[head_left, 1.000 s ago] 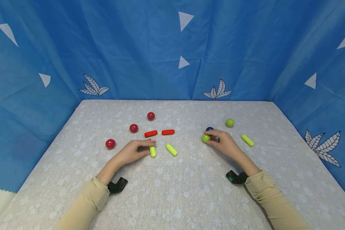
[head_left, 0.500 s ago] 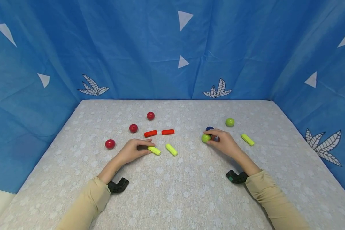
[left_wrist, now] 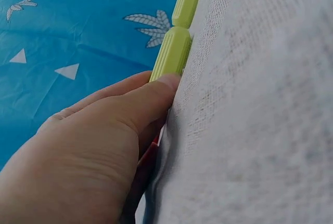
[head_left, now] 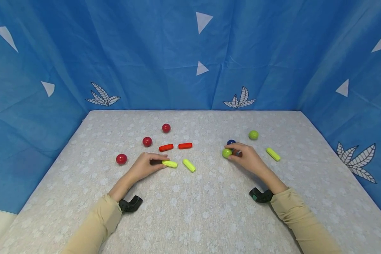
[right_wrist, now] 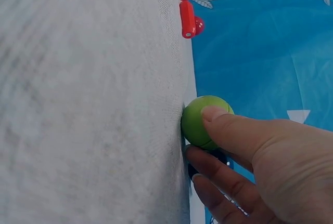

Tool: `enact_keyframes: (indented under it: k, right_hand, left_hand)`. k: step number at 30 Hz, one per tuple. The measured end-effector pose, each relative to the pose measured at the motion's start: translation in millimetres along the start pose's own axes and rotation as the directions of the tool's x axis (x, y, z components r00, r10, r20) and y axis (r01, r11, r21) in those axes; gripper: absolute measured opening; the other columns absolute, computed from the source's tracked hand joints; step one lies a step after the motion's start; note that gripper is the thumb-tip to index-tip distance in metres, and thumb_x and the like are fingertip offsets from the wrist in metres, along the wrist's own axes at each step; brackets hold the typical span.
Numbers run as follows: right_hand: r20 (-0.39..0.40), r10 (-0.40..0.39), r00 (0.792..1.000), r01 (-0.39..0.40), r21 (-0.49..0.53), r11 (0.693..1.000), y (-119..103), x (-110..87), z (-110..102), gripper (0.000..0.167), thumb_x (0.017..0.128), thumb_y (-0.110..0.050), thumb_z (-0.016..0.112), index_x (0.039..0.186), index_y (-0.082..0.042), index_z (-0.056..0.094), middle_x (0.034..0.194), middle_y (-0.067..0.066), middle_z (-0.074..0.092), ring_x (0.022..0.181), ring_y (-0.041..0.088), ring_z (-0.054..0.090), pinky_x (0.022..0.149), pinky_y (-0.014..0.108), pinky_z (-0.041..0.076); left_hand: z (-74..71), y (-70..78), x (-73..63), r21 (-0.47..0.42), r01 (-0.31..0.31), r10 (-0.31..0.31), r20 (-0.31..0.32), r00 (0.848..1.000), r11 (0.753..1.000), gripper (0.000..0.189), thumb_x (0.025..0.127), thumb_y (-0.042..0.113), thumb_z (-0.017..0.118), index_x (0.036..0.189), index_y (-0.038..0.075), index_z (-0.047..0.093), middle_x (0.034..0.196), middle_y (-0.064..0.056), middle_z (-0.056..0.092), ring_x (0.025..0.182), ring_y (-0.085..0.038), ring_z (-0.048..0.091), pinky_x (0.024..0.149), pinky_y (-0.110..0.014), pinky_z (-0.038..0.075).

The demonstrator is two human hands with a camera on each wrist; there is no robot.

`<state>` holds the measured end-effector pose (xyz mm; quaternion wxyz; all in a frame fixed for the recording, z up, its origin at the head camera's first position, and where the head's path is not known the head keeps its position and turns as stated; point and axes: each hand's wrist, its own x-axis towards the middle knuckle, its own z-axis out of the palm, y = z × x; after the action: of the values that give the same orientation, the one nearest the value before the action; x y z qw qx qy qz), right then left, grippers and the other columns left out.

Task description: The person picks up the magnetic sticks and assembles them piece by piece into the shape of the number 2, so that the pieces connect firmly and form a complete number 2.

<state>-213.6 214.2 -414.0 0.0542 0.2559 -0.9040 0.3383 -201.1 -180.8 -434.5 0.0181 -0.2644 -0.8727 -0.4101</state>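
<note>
In the head view my left hand (head_left: 146, 166) pinches a ridged yellow-green stick-shaped piece (head_left: 171, 164) by one end between thumb and fingers, low at the cloth. A second yellow-green stick (head_left: 189, 165) lies slanted just right of it. Two red sticks (head_left: 185, 145) lie end to end beyond. My right hand (head_left: 247, 157) holds a green ball (head_left: 227, 153) between thumb and fingers at the tabletop; in the right wrist view the thumb lies on that ball (right_wrist: 200, 122). Behind these fingers show a dark blue ball (head_left: 231, 141) and a dark reddish piece, both partly hidden.
Three red balls, the nearest (head_left: 121, 159) at the left, run diagonally over the left side of the pale patterned tablecloth (head_left: 197, 211). At the right are another green ball (head_left: 253, 134) and a yellow-green stick (head_left: 273, 154). A blue curtain (head_left: 165, 46) encloses the back and sides.
My left hand has turned the yellow-green stick from pointing towards me to lying nearly crosswise, its free end now pointing right. The right hand and green ball have hardly moved.
</note>
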Motion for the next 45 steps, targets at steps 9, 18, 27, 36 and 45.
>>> enact_keyframes:
  k: [9, 18, 27, 36, 45]
  right_hand:
    - [-0.016, -0.011, 1.0, 0.011, -0.003, 1.0, 1, 1.6, -3, 0.04, 0.08, -0.002, 0.073, 0.119, -0.006, 0.063, 0.107, 0.009, 0.063, 0.08, 0.017, 0.059, 0.066, 0.033, 0.049]
    - [-0.007, 0.003, 1.0, -0.003, -0.006, 1.0, 2, 0.9, -2, 0.04, 0.081, -0.004, 0.073, 0.12, -0.006, 0.063, 0.109, 0.009, 0.063, 0.082, 0.018, 0.059, 0.068, 0.033, 0.05]
    - [-0.019, 0.012, 1.0, -0.011, 0.05, 0.999, 0, 1.1, 2, 0.039, 0.081, -0.002, 0.072, 0.119, -0.005, 0.063, 0.112, 0.011, 0.062, 0.089, 0.022, 0.061, 0.072, 0.034, 0.052]
    - [-0.011, 0.035, 0.999, -0.031, 0.205, 0.978, -9, -1.7, -1, 0.037, 0.084, -0.002, 0.069, 0.12, -0.001, 0.061, 0.113, 0.012, 0.061, 0.093, 0.023, 0.061, 0.077, 0.032, 0.051]
    - [0.029, 0.077, 0.997, -0.083, 0.352, 0.932, -35, -9.2, -4, 0.037, 0.085, -0.002, 0.067, 0.121, 0.002, 0.059, 0.118, 0.016, 0.059, 0.098, 0.028, 0.06, 0.08, 0.033, 0.05]
  left_hand:
    - [-2.2, -3.4, 2.5, 0.253, -0.161, 0.185, -0.075, 0.98, 0.954, 0.028, 0.079, 0.013, 0.077, 0.107, 0.011, 0.073, 0.101, 0.0, 0.069, 0.095, -0.017, 0.063, 0.081, -0.035, 0.05]
    - [-2.2, -0.1, 2.3, 0.411, -0.283, 0.346, -0.085, 0.934, 0.867, 0.031, 0.076, 0.009, 0.078, 0.106, 0.009, 0.072, 0.1, -0.002, 0.069, 0.092, -0.018, 0.065, 0.079, -0.036, 0.051]
    - [10.7, 15.3, 0.6, 0.037, -0.179, 0.182, -0.186, 0.965, 0.983, 0.029, 0.078, 0.005, 0.076, 0.106, 0.006, 0.071, 0.105, -0.003, 0.068, 0.1, -0.017, 0.061, 0.082, -0.031, 0.049]
    - [12.7, 41.4, 11.0, -0.133, -0.164, 0.14, -0.173, 0.975, 0.978, 0.029, 0.077, 0.001, 0.075, 0.105, 0.003, 0.071, 0.103, -0.007, 0.067, 0.09, -0.017, 0.064, 0.076, -0.027, 0.051]
    - [11.1, 94.8, 24.8, -0.222, -0.193, 0.166, -0.135, 0.977, 0.956, 0.026, 0.077, -0.01, 0.07, 0.103, -0.011, 0.066, 0.099, -0.019, 0.065, 0.084, -0.026, 0.065, 0.074, -0.034, 0.052]
